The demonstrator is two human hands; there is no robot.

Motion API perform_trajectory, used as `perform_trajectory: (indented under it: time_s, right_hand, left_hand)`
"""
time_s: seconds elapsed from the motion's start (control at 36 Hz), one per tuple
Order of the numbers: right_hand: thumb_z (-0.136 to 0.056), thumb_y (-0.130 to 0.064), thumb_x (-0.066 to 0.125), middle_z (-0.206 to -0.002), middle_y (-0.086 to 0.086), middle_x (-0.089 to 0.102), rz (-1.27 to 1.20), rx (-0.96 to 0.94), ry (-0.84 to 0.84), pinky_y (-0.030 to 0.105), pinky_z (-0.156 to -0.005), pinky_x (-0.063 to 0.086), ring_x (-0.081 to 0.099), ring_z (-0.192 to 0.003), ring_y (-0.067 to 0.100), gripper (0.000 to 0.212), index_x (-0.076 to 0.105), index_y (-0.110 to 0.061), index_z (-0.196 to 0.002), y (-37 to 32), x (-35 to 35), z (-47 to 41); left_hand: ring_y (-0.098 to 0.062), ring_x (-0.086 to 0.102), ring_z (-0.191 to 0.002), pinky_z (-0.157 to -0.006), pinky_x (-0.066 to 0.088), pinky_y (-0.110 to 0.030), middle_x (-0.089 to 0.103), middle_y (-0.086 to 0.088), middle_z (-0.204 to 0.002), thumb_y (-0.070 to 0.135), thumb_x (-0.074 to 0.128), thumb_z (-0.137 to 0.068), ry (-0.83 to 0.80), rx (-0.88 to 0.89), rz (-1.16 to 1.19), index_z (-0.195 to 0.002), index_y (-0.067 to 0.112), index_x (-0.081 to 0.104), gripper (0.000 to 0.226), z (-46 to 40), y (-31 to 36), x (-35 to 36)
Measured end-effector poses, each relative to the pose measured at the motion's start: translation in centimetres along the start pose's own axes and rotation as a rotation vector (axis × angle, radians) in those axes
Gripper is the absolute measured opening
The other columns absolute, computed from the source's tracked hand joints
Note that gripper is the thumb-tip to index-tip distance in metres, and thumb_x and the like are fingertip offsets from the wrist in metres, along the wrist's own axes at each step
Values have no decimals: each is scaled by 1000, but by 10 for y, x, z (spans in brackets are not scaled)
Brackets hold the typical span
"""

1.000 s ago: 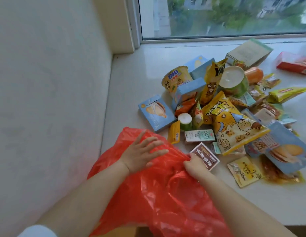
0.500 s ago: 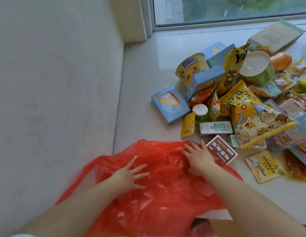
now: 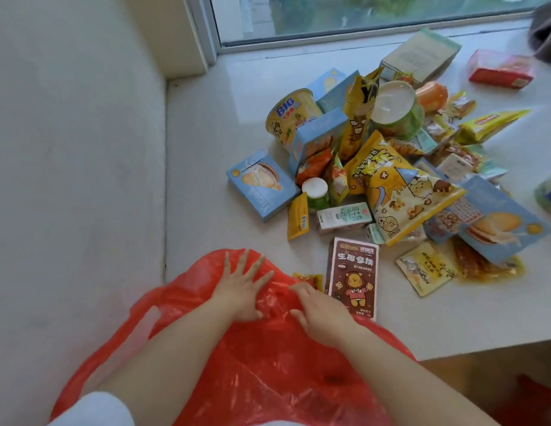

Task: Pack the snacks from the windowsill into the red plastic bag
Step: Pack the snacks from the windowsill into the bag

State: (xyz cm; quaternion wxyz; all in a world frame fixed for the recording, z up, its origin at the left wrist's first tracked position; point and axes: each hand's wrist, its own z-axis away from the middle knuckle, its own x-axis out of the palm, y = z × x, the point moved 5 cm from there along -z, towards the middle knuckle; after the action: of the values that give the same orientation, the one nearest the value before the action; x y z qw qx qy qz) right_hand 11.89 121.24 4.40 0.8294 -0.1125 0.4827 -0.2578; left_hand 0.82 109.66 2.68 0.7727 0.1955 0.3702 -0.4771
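Observation:
The red plastic bag point(image 3: 268, 373) lies crumpled over the windowsill's front left edge. My left hand point(image 3: 240, 290) presses flat on its top with fingers spread. My right hand point(image 3: 320, 312) rests on the bag just to the right, fingers fairly straight, holding no snack. A brown packet with a bear point(image 3: 352, 275) lies beside my right hand. A small yellow-red wrapper point(image 3: 309, 278) peeks out at the bag's edge. Behind is the snack pile: a blue box point(image 3: 262, 186), a milk carton point(image 3: 345, 218), a yellow popcorn bag point(image 3: 403, 192), a "BIG" cup point(image 3: 289, 115).
The white wall point(image 3: 77, 179) closes the left side and the window frame point(image 3: 329, 44) the back. A red box point(image 3: 500, 69) and a grey-green box point(image 3: 421, 53) sit at the far right. The sill's front edge point(image 3: 483, 348) drops off at lower right.
Both hands have come closer together on the bag. My left hand slid up and right. My right hand drew back from the bag's far edge.

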Motion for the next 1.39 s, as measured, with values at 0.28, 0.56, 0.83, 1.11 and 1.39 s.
perform_trajectory:
  time_s: [0.28, 0.56, 0.83, 1.11, 1.39]
  right_hand:
    - [-85, -40, 62, -133, 9, 42, -232, 704, 473, 43, -97, 38, 39, -122, 28, 59, 41, -16, -135, 73, -41, 30]
    - [-63, -59, 76, -139, 9, 35, -493, 936, 348, 46, -99, 39, 40, -126, 31, 111, 14, -20, -146, 106, -22, 22]
    - [-56, -54, 83, -132, 11, 42, -718, 1049, 324, 43, -99, 42, 46, -121, 33, 103, 33, -16, -137, 122, -18, 12]
    - [-47, -48, 87, -90, 2, 70, -983, 975, 327, 34, -69, 57, 68, -73, 20, 47, 61, -23, -77, 130, -17, 8]
    - [-70, -46, 76, -109, 0, 46, -376, 538, 310, 33, -80, 44, 48, -100, 17, 60, 51, -14, -113, 133, -92, -4]
  left_hand:
    - [-12, 35, -133, -117, 5, -41, 55, 9, -131, 56, 27, -96, 324, 38, 491, -122, 30, 60, 50, -23, 33, -58]
    - [-36, 58, -101, -72, 40, -37, 60, -11, -113, 32, 31, -102, 208, 33, 283, -116, 14, 51, 31, -67, 80, -67]
    - [-28, 48, -114, -85, 46, -40, 40, -6, -126, 47, 75, -71, 40, -47, 251, -129, 17, 41, 73, -68, 77, -42]
    - [-30, 58, -104, -83, 40, -37, 60, -6, -114, 12, 51, -88, 87, -29, 188, -110, 16, 51, 22, -71, 85, -46]
    - [-19, 55, -79, -67, 44, -34, 59, 0, -84, 31, 68, -82, 656, -215, 998, -80, 16, 59, 18, -52, 24, -121]
